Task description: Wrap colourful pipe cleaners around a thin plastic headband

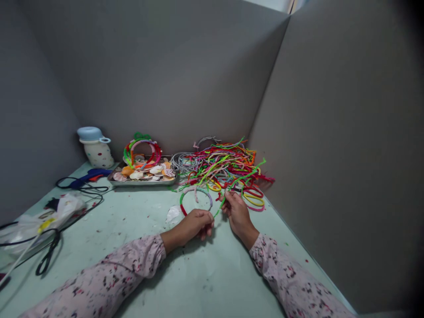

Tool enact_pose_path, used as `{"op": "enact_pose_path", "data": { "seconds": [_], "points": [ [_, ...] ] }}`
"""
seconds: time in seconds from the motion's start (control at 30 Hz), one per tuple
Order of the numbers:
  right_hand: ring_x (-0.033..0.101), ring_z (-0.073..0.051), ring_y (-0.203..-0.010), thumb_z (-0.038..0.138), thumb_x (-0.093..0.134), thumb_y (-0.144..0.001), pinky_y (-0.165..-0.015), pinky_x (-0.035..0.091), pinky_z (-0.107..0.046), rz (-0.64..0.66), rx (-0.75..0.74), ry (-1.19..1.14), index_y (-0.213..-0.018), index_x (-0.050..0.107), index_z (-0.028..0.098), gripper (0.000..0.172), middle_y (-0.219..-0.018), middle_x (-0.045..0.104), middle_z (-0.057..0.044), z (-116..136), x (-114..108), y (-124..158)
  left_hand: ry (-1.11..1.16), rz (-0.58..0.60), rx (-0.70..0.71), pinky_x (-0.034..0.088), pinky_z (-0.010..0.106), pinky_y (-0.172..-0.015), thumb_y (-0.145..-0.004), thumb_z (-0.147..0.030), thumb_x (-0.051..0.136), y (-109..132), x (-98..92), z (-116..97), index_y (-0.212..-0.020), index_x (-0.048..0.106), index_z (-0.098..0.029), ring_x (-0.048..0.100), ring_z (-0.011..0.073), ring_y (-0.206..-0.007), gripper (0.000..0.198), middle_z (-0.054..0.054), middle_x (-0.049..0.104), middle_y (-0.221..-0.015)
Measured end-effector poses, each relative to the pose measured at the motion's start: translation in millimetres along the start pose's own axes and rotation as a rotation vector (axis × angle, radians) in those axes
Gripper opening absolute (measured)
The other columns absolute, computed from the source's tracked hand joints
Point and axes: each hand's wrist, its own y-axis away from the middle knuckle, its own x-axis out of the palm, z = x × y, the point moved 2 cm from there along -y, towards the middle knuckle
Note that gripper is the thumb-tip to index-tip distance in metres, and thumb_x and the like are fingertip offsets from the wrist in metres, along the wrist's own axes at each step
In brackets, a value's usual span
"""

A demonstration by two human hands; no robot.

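My left hand [200,222] is closed on the near side of a ring wrapped in pipe cleaner [182,204], which shows green, red and greyish-purple stretches. A bright green pipe cleaner [245,176] runs from the ring, by my left fingers, up to the right. My right hand [236,212] pinches this green strand between thumb and fingers, and its free end points toward the back right. A pale pink pipe cleaner end [196,195] hangs over the far side of the ring. Where the green strand meets the ring is partly hidden by my left fingers.
Behind my hands lies a tangled heap of coloured pipe cleaners [225,159], beside coiled grey wire [185,162]. A metal tray [145,182] holds shells, with finished-looking wrapped rings [159,154] on top. At left are a bottle [96,150], black cables [79,187] and a plastic bag [68,204]. Grey panels surround the table.
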Motion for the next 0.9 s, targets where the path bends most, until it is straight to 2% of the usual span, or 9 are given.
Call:
{"op": "enact_pose_path", "data": {
  "seconds": [0.4, 0.6, 0.9],
  "points": [
    [0.051, -0.008, -0.049, 0.040, 0.071, -0.073, -0.043, 0.038, -0.019, -0.024, 0.005, -0.100, -0.075, 0.056, 0.019, 0.026, -0.065, 0.061, 0.003, 5, 2, 0, -0.004, -0.066, 0.004, 0.026, 0.018, -0.038, -0.076, -0.034, 0.044, -1, -0.2, 4, -0.068, 0.054, -0.015, 0.043, 0.0057, -0.036, 0.023, -0.001, 0.056, -0.054],
    [0.053, -0.008, -0.049, 0.036, 0.073, -0.071, -0.044, 0.039, -0.019, -0.038, 0.048, -0.173, -0.071, 0.054, 0.019, 0.026, -0.060, 0.058, 0.005, 5, 3, 0, -0.013, -0.214, 0.068, 0.028, 0.019, -0.041, -0.075, -0.029, 0.042, -1, -4.7, 6, -0.063, 0.050, -0.017, 0.041, 0.0074, -0.040, 0.019, -0.002, 0.053, -0.051],
    [0.054, -0.009, -0.048, 0.035, 0.071, -0.072, -0.043, 0.037, -0.019, -0.034, 0.044, -0.159, -0.069, 0.052, 0.020, 0.025, -0.055, 0.055, 0.005, 5, 4, 2, -0.242, -0.490, 0.191, 0.028, 0.023, -0.049, -0.074, -0.025, 0.044, 3, -15.0, -6, -0.056, 0.049, -0.017, 0.040, 0.0105, -0.049, 0.021, -0.003, 0.047, -0.050]
  ]
}}
